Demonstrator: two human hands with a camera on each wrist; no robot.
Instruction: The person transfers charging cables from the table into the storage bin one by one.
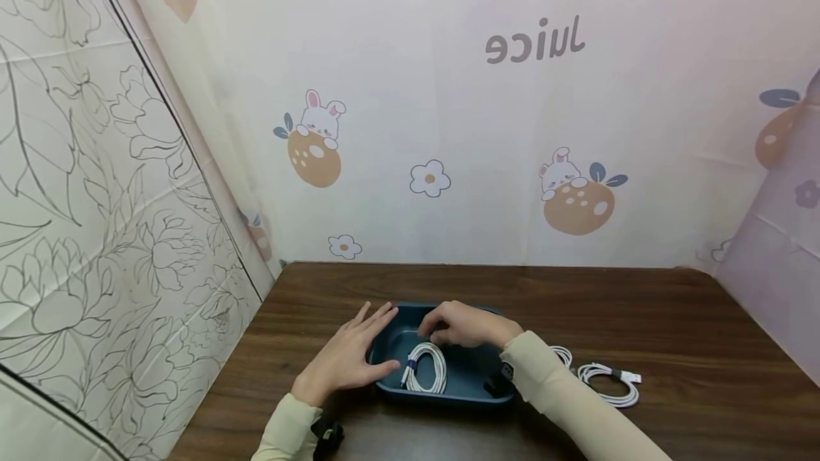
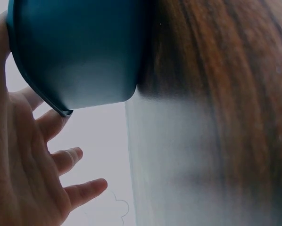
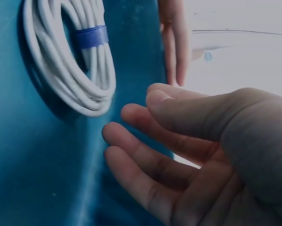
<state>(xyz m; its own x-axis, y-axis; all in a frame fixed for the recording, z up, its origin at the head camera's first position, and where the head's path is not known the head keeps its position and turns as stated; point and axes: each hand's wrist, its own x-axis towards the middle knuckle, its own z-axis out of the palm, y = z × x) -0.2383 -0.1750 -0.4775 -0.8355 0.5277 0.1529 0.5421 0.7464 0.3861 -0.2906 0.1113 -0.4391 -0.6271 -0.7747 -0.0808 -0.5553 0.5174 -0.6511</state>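
A dark blue tray (image 1: pixel 470 379) sits on the table, with a coiled white cable (image 1: pixel 440 368) lying inside it. A blue band (image 3: pixel 92 36) wraps one side of the coil. My left hand (image 1: pixel 349 358) spreads its fingers at the tray's left side, thumb over the near rim; the left wrist view shows the hand (image 2: pixel 28 165) against the tray's edge (image 2: pixel 79 56). Over the tray, just beyond the coil, is my right hand (image 1: pixel 470 324). Its fingers (image 3: pixel 141 157) are loosely bent beside the cable, apart from it, and hold nothing.
To the right of the tray, a second coiled white cable (image 1: pixel 621 400) with a dark band lies on the wooden table (image 1: pixel 692 333). Another white coil (image 1: pixel 562 354) is partly hidden by the right sleeve. A printed curtain (image 1: pixel 423 105) stands behind the table's far edge.
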